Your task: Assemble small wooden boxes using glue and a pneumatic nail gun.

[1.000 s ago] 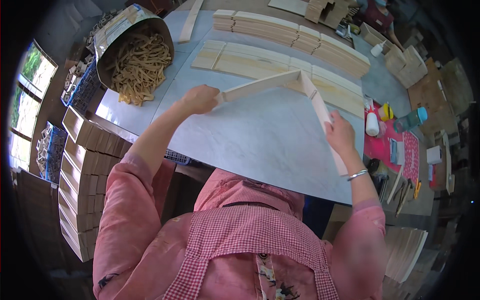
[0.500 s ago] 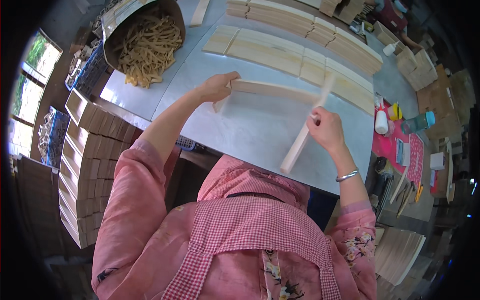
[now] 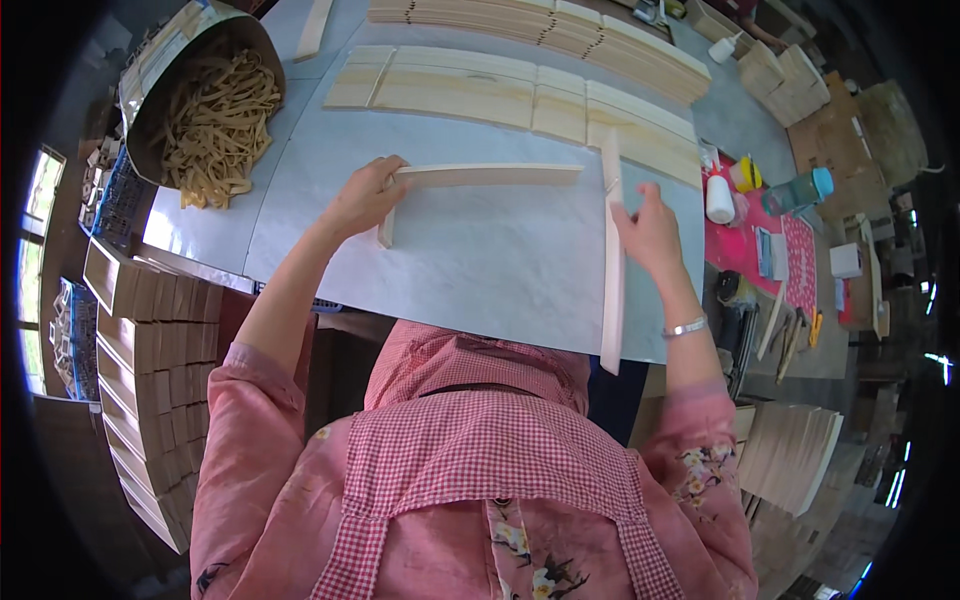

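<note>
My left hand point(image 3: 372, 197) pinches the corner of a pale wooden strip that is bent at an angle. Its long side point(image 3: 490, 176) runs right across the table, and a short side point(image 3: 386, 230) points toward me. To the right, a separate long wooden strip point(image 3: 612, 270) lies straight, pointing away from me, with its near end past the table's front edge. My right hand point(image 3: 650, 232) is beside it, thumb against its edge and fingers apart, not wrapped round it. A small gap separates the two strips.
Grooved flat boards point(image 3: 460, 88) lie beyond my hands, with a stack of boards point(image 3: 540, 28) behind. A tipped container point(image 3: 140, 80) of tan strips is at left. Stacked wooden boxes point(image 3: 150, 350) stand by the table. Bottles point(image 3: 718, 200) sit at right.
The right strip has turned from slanting to nearly straight away from me and parted from the bent strip. My right fingers have loosened from it. The view has shifted right.
</note>
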The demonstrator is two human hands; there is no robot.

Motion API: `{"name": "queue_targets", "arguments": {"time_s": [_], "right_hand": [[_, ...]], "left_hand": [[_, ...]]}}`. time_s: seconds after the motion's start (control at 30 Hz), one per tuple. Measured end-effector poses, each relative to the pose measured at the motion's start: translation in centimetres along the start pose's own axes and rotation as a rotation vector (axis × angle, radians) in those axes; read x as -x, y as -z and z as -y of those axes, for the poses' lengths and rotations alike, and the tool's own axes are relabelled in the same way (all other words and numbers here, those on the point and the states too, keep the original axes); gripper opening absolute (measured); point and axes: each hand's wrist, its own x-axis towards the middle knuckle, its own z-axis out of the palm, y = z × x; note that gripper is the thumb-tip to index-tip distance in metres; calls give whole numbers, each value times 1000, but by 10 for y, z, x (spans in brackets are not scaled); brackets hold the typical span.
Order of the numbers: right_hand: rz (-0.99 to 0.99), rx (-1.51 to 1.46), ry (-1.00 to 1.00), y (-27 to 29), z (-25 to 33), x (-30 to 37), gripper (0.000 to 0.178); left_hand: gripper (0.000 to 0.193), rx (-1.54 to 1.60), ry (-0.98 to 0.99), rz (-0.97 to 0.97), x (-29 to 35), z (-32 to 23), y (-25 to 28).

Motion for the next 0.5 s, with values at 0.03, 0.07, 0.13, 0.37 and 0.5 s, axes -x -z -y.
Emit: {"name": "queue_targets", "arguments": {"time_s": [0.03,0.07,0.13,0.37,0.5], "right_hand": [[-4,0,-5,0,4,-13,40],[77,3,-87,1,9,-28,39],[242,3,-248,1,20,-55,39],[215,203,-152,-14,37,-76,42],[380,419,-46,-18,58,-62,42]], "left_hand": [[26,-1,-5,3,-1,-1,-1],[26,9,-8,0,-1,-1,-2],[26,26,-11,-8,-2,0,-4],[26,32,6,-45,1,1,-6],[26,41,84,-97,5,-2,-4]]}}
